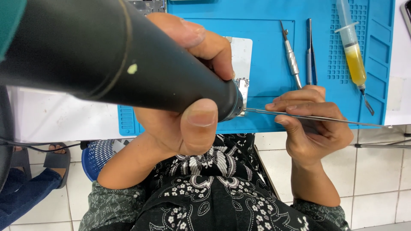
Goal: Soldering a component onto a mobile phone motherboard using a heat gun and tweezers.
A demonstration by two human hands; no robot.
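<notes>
**Hot-air nozzle and tweezers over a small board**

At the far left, someone else's sandalled foot [58, 159] and blue-trousered leg rested on the white tiled floor [376, 179], beside a blue perforated plastic stool [96, 158]. A long, thick black tapering barrel of a hot-air tool [128, 64] ran from the upper left corner down toward the middle. The left hand [188, 98] was wrapped tightly around its narrow end, thumb below and fingers over the top, with the metal nozzle tip [237, 102] just above a small silvery circuit board [242, 83]. That board lay on a pale rectangular plate [242, 55] near the front edge of a blue silicone work mat [274, 64].

To the right, the right hand [314, 122] pinched a pair of long, thin metal tweezers [308, 116] between thumb and fingers; their points reached left to the board, right beside the nozzle. Beyond this hand, on the mat, lay a slim silver precision screwdriver [292, 57], then a dark blue-tinted second pair of tweezers [310, 51]. Further right sat a clear plastic syringe of yellow paste [354, 55], its tip pointing toward the mat's near edge.
</notes>
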